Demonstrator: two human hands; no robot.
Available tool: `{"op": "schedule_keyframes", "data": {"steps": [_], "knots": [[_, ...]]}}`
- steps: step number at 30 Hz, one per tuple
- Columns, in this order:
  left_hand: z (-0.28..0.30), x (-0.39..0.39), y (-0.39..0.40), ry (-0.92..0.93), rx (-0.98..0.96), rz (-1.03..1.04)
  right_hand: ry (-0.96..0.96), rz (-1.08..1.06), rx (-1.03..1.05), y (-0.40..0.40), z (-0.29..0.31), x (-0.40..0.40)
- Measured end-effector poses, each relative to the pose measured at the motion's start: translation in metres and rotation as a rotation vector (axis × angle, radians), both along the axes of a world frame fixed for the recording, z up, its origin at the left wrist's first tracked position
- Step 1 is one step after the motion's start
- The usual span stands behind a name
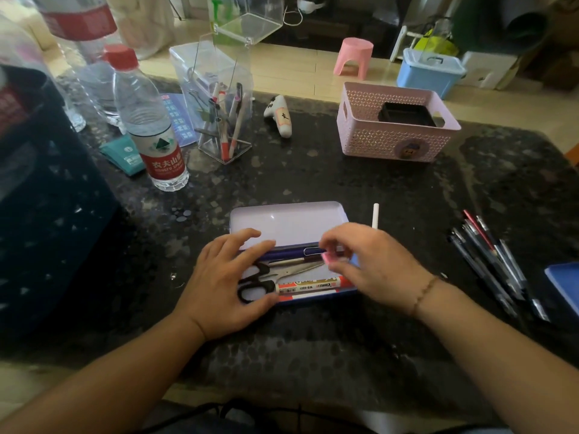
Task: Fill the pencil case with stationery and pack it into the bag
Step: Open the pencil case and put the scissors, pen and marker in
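Note:
A blue tin pencil case (289, 222) lies open in the middle of the dark table, its pale lid tilted back. Inside lie black-handled scissors (272, 275), a red and white marker (308, 286), a purple pen (282, 254) and a metal clip (313, 250). My left hand (224, 283) rests on the case's left end, fingers spread over the scissor handles. My right hand (372, 261) hovers over the case's right end and pinches a small pink item (329, 257). A dark bag (47, 214) stands at the left.
Several pens (488, 258) lie loose at the right beside a blue box corner (564, 286). A white stick (375, 216) lies behind my right hand. At the back stand water bottles (150, 120), a clear pen holder (224, 120), a pink basket (394, 126) and a small white toy (279, 115).

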State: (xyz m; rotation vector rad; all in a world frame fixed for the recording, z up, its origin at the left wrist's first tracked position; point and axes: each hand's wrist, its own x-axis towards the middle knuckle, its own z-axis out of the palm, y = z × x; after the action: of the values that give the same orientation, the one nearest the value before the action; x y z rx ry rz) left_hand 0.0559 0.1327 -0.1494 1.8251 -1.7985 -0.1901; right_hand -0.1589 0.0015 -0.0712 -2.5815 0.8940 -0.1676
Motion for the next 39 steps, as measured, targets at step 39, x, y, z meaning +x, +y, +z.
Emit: {"op": "schedule_keyframes", "data": {"steps": [39], "knots": [[0.000,0.002,-0.001,0.053,0.071,0.027,0.122,-0.412,0.209,0.009,-0.013,0.005]]}}
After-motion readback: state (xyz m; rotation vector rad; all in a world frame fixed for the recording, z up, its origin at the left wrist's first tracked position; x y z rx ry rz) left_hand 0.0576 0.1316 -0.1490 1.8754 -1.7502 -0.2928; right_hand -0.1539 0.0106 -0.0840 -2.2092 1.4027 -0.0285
